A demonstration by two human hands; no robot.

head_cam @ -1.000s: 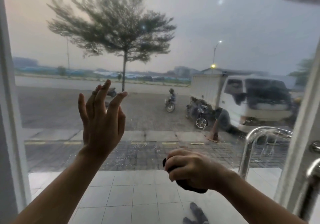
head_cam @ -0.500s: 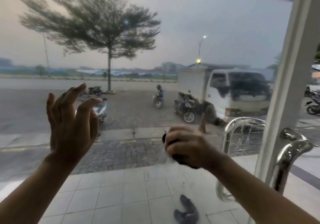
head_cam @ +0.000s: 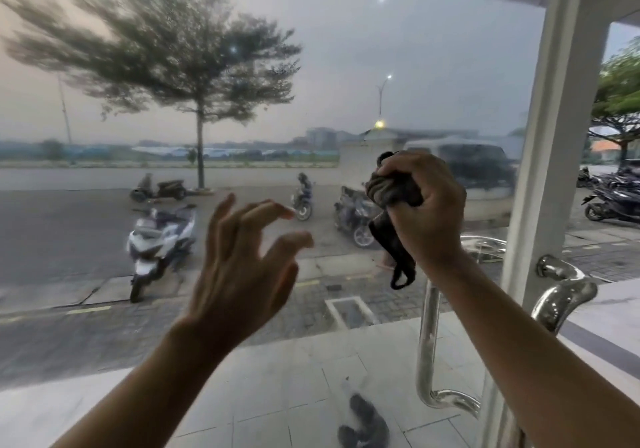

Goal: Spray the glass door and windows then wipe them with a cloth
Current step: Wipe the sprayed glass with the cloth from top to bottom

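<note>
The glass door (head_cam: 346,66) fills the view, with a street scene behind it. My right hand (head_cam: 427,212) is raised in front of the pane at mid height, clenched on a bunched dark grey cloth (head_cam: 389,191); a strip of the cloth hangs down below the fist. My left hand (head_cam: 242,271) is held up to the left of it, fingers spread and curled, holding nothing. No spray bottle is in view. Whether either hand touches the glass is unclear.
The white door frame (head_cam: 554,170) stands at the right, carrying a chrome pull handle (head_cam: 429,354) behind the glass and another chrome handle (head_cam: 564,295) on my side. A dark pair of sandals (head_cam: 363,427) lies on the white tiles outside.
My right hand has risen from low on the pane to mid height, and the cloth now hangs out of the fist. My left hand moved right and curled its fingers. The view shifted right.
</note>
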